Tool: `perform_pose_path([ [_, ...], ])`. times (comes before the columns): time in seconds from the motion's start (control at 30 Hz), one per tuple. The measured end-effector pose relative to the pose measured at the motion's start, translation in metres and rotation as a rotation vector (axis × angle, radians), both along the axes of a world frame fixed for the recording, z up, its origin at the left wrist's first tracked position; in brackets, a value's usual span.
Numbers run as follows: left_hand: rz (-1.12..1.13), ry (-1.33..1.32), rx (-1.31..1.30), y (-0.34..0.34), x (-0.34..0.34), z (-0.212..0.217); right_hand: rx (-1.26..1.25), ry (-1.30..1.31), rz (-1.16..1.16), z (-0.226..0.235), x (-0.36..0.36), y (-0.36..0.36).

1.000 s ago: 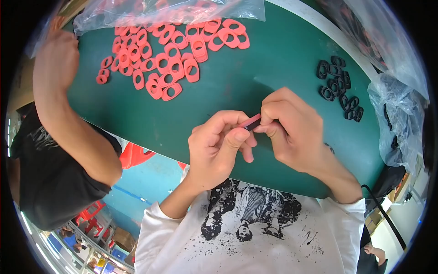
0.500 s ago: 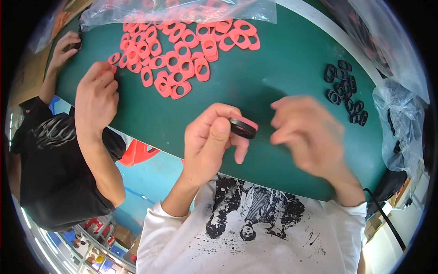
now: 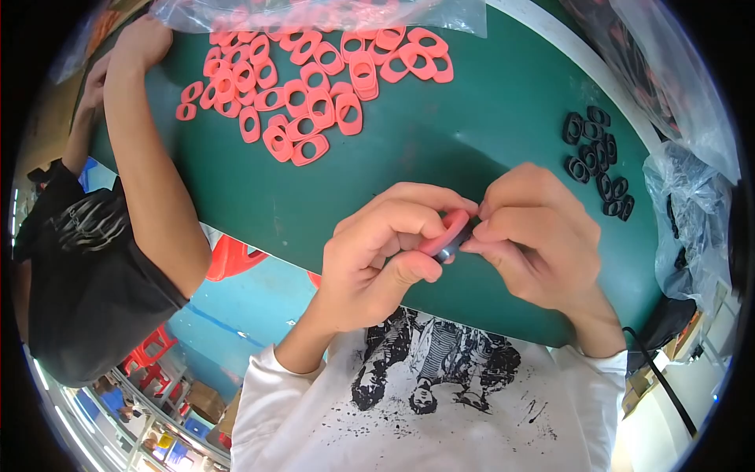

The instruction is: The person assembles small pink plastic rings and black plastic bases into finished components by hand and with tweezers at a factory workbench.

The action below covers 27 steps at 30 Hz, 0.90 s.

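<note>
Above the near side of the green table, my left hand (image 3: pixel 385 256) pinches a red rubber ring (image 3: pixel 452 230) along with a black ring (image 3: pixel 450 250) lying against its underside. From the other side, my right hand (image 3: pixel 543 236) closes thumb and fingertips on the black ring's edge. The fingers cover part of both pieces, so how far they fit together is hidden. Beyond my hands lie many loose red rings (image 3: pixel 312 148), flat and oblong with an oval hole. A smaller group of black rings (image 3: pixel 578 169) is to the right of my right hand.
The green table (image 3: pixel 236 181) curves away with a pale far edge. Clear plastic (image 3: pixel 330 16) lies over the far red rings, and a plastic bag (image 3: pixel 680 212) sits at the right edge. At left, a co-worker's arm (image 3: pixel 145 149) reaches across the table.
My right hand has come left and taken hold of the black ring. My left hand has turned the two pieces. The co-worker's arm has moved farther away, leaving small red rings at the pile's left.
</note>
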<state>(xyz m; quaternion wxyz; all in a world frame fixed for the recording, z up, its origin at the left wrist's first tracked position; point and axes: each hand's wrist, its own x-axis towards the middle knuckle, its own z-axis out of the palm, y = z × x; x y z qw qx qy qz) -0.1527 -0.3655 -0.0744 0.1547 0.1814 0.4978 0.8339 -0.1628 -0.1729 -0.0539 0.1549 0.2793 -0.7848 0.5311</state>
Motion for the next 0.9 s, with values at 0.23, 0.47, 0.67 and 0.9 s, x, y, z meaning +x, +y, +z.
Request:
perform_pose_path([
  [0.23, 0.029, 0.013, -0.13, 0.001, 0.007, 0.004, 0.076, 0.063, 0.033, -0.006, 0.006, 0.004],
  [0.47, 0.122, -0.039, -0.002, 0.016, 0.023, 0.006, 0.102, 0.137, -0.036, -0.005, 0.008, 0.001],
  [0.67, 0.224, 0.209, -0.137, 0.012, 0.019, -0.004, -0.105, -0.013, -0.069, -0.007, 0.013, -0.007],
  [0.9, 0.369, 0.588, -0.417, 0.008, 0.006, 0.004, -0.653, -0.851, 0.153, 0.012, 0.021, -0.009],
])
